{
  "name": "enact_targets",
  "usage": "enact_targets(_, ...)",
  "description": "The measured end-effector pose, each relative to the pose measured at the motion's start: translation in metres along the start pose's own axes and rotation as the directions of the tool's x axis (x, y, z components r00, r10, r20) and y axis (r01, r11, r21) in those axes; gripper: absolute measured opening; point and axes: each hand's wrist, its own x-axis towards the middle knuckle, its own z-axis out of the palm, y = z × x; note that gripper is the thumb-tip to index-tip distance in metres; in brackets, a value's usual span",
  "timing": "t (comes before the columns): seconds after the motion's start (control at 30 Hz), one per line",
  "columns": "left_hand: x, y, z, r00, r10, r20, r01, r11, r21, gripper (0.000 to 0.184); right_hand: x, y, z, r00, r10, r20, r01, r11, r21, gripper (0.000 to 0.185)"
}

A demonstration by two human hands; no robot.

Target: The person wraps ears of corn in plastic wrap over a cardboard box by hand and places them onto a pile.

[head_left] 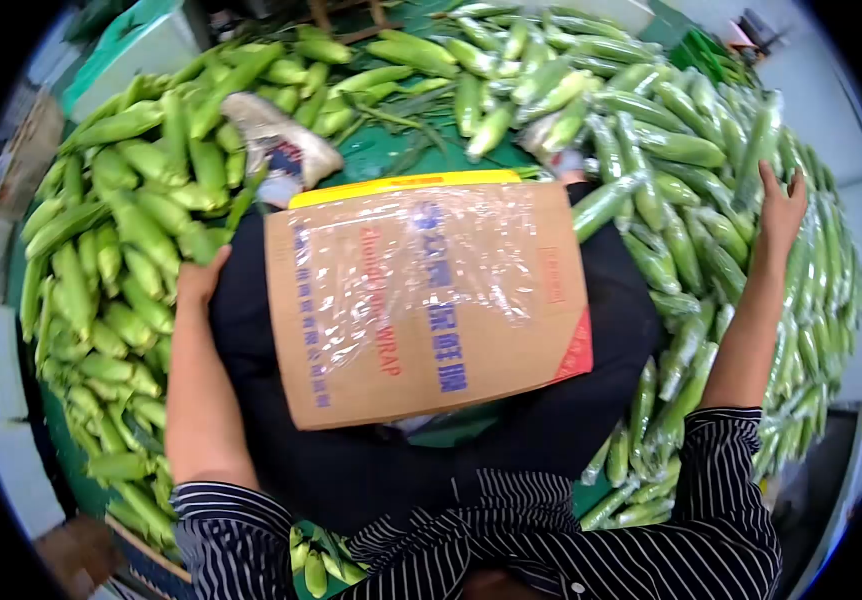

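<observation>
On the left, my left hand [203, 276] has its fingers closed at the end of a green ear of corn in its husk [199, 242], at the edge of a heap of unwrapped ears [141, 225]. My right hand [782, 200] reaches over the pile of film-wrapped corn [686, 150] on the right, its visible fingers apart. Just beside those fingers lies a wrapped ear of corn [759, 145]. Across my lap rests a cardboard box panel [431, 300] with printed lettering and shiny clear film on top; a yellow strip [406, 183] runs along its far edge.
My shoes [286, 145] stand among the corn, beyond the panel. Loose husk leaves are scattered over the green floor [376, 150]. A green crate [701, 55] sits at the back right, and a pale bin with green lining [136, 55] at the back left.
</observation>
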Motion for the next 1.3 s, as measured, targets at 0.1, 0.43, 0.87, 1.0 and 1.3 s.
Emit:
enact_targets(0.1,-0.004,0.035,-0.012,0.932,-0.224,0.286,0.229,0.973,0.018,0.089,-0.097,-0.074,-0.026,0.986,-0.044,0.163,-0.026,0.915,0.404,0.051)
enact_targets(0.43,0.046,-0.037,0.009,0.978,-0.179,0.107,0.155,0.967,0.201,0.097,-0.277,-0.103,0.012,0.253,-0.662,0.705,0.318,0.746,0.585,0.045)
enact_targets(0.87,-0.163,0.216,-0.097,0.717,0.483,-0.503,-0.589,0.805,-0.066,0.060,-0.304,-0.088,0.031,0.490,-0.747,0.449,0.403,0.651,0.644,0.015)
enact_targets(1.0,-0.276,0.329,-0.041,0.613,0.789,0.040,-0.790,0.612,0.038,0.060,-0.309,-0.081,0.033,0.524,-0.734,0.433,0.322,0.641,0.697,0.014)
enact_targets(1.3,-0.243,0.349,-0.012,0.288,0.923,0.256,-0.958,0.280,0.069,0.057,-0.269,-0.156,0.049,0.472,-0.749,0.465,0.179,0.598,0.781,0.040)
